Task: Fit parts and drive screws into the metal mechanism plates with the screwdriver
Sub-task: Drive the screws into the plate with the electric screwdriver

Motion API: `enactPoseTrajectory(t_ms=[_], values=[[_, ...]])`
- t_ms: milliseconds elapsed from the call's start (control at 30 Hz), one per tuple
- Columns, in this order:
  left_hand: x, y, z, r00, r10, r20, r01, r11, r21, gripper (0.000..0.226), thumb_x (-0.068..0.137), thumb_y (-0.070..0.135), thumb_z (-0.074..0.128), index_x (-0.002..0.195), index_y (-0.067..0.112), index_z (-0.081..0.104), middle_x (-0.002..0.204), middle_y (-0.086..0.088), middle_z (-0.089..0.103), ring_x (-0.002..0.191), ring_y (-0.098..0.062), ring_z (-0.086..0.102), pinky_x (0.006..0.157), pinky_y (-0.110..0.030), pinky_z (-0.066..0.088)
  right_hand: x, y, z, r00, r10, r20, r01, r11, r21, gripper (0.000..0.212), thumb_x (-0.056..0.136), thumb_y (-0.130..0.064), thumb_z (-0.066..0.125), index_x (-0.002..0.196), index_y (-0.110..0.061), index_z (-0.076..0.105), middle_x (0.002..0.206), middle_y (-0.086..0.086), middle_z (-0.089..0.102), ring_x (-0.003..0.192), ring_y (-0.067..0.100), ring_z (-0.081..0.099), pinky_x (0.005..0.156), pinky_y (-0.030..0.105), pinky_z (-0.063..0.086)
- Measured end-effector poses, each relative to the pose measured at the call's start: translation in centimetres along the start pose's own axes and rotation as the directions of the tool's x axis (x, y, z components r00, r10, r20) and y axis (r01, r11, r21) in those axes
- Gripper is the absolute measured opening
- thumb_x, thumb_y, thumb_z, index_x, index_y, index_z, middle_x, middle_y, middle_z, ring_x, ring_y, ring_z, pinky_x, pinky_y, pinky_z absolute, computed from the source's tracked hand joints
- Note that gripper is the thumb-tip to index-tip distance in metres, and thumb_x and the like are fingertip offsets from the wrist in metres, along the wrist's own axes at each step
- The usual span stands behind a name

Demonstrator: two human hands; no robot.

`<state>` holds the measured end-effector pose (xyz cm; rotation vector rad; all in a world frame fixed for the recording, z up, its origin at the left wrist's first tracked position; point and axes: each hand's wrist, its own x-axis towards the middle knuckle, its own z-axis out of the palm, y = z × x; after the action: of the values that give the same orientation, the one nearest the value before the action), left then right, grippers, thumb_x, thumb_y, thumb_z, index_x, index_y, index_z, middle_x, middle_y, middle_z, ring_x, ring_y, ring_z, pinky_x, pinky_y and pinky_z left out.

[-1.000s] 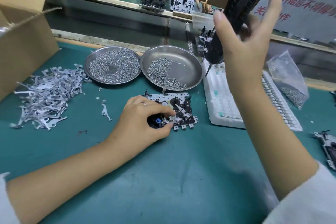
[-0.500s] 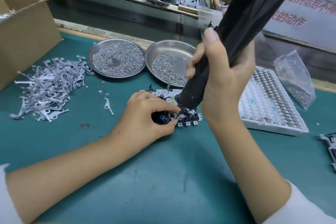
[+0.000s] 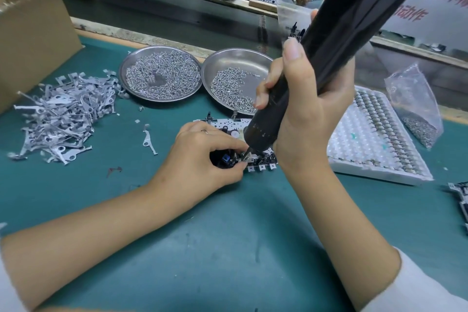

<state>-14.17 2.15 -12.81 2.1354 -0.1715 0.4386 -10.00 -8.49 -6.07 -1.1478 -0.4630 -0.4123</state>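
Left hand [image 3: 200,157] pinches the near edge of the metal mechanism plate [image 3: 255,159], fingers curled about it. Right hand [image 3: 304,109] grips the black electric screwdriver [image 3: 329,40], held tilted, its bit on the plate at the left fingertips. The plate lies on the green mat [image 3: 228,248], just before the right screw dish [image 3: 235,78]; the left screw dish [image 3: 160,75] adjoins it.

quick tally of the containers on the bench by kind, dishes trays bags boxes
Round steel dishes of screws: 2, the fuller left dish and the right dish
White plastic parts tray: 1
Clear plastic bag of small metal parts: 1
Cardboard box: 1
Total: 5
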Motion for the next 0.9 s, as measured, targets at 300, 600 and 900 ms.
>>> enactPoseTrajectory(t_ms=[300,600,900], values=[[0.01,-0.05,-0.08,1.000,0.011,0.011,-0.011,1.000,-0.002,0.040,0.062,0.013,0.087,0.084,0.040,0.065,0.077,0.026,0.057,0.086,-0.009,0.053,0.093,-0.024,0.035,-0.08,-0.06,0.07,1.000,-0.002,-0.006,0.001,1.000,-0.015,0.018,0.085,-0.006,0.057,0.088,-0.009,0.040,0.057,0.004,0.048,0.037,0.019,0.046,0.041,0.023,0.038],[0.09,-0.14,-0.10,0.999,0.029,0.018,-0.029,1.000,0.009,0.025,0.063,0.013,0.086,0.083,0.024,0.077,0.076,0.026,0.057,0.084,-0.005,0.051,0.091,-0.032,0.039,-0.15,0.07,0.19,1.000,-0.025,0.001,0.025,1.000,0.004,0.019,0.086,-0.002,0.056,0.088,-0.009,0.038,0.054,0.004,0.047,0.037,0.018,0.044,0.040,0.026,0.038],[0.09,-0.04,-0.13,1.000,0.005,0.014,-0.005,1.000,0.005,0.026,0.061,0.022,0.082,0.082,0.033,0.072,0.075,0.028,0.057,0.082,-0.005,0.053,0.090,-0.021,0.037,-0.16,0.22,0.05,1.000,-0.026,0.016,0.026,1.000,-0.015,0.018,0.086,-0.002,0.055,0.089,-0.009,0.038,0.053,0.004,0.045,0.036,0.018,0.043,0.041,0.024,0.037]])
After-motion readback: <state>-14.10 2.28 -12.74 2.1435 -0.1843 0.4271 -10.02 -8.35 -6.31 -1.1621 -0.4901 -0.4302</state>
